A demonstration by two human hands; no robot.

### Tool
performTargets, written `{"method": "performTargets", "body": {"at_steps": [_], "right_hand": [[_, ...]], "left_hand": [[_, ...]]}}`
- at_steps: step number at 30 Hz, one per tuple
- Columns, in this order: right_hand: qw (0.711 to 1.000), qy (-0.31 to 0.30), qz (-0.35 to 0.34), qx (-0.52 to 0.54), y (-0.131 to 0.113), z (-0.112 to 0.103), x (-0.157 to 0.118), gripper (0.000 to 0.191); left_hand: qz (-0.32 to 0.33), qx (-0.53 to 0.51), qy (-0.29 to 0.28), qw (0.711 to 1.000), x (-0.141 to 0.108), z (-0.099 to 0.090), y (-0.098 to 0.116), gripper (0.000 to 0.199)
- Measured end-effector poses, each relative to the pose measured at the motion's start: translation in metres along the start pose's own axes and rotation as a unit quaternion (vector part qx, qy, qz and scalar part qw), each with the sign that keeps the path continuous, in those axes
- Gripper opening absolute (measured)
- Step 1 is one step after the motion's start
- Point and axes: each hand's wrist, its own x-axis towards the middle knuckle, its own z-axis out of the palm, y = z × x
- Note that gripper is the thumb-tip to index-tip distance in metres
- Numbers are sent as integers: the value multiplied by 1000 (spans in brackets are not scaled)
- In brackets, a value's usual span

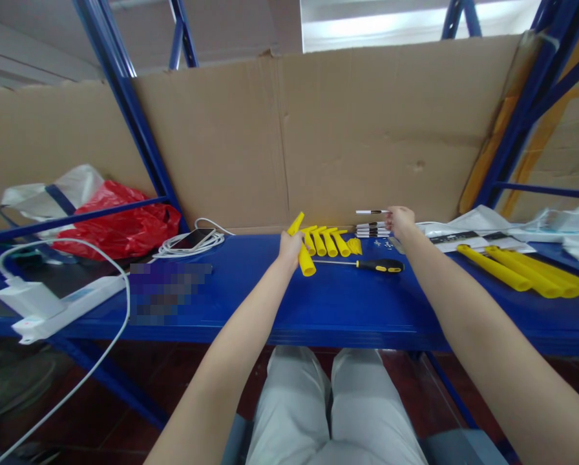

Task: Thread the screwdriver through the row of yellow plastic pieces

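Left hand (290, 247) closed around a yellow tube (307, 263), right hand (400, 219) pinching a white stick (367, 212), screwdriver (380, 265) at the tube's three o'clock

Pale, creased trousers (292, 407), probably light grey; forearms (241, 329) and hands (288, 248) bare.

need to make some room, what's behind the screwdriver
Behind the screwdriver lie yellow tubes, small loose bits and stacked sticks. The left hand may hide more tubes, the right hand some stick ends.
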Motion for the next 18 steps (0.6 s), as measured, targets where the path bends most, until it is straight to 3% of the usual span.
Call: {"method": "performTargets", "body": {"at_steps": [9,18], "right_hand": [[996,-2,69,-59,13,6,11,23],[995,-29,61,-78,16,0,7,42]], "left_hand": [[-5,22,-27,999,-2,1,-2,36],[-5,1,-29,1000,2,1,-5,33]]}}
